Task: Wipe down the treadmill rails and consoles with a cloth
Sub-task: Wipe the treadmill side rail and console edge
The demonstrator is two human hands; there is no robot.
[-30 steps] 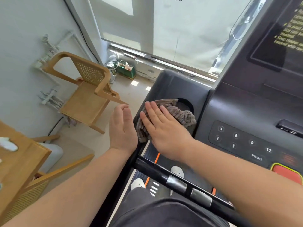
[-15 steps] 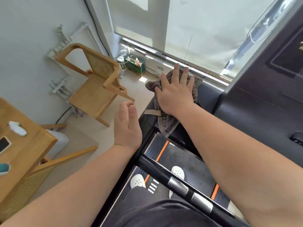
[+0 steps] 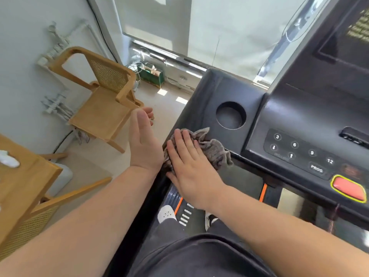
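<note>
Right grip (image 3: 191, 168), fingers straight and flat, presses a crumpled grey cloth (image 3: 213, 148) onto the black treadmill console (image 3: 299, 116), just nearer the camera than its round cup holder (image 3: 231, 115) and slightly to its left. Much of the cloth lies hidden under the palm. Left grip (image 3: 143, 144) hovers open, palm turned inward, further left of the cup holder; whether its heel touches the cloth cannot be told. Right of the cup holder, the screen's text is blurred and cut off.

Blurred, edge-cut console screen text (image 3: 359, 29)
</note>
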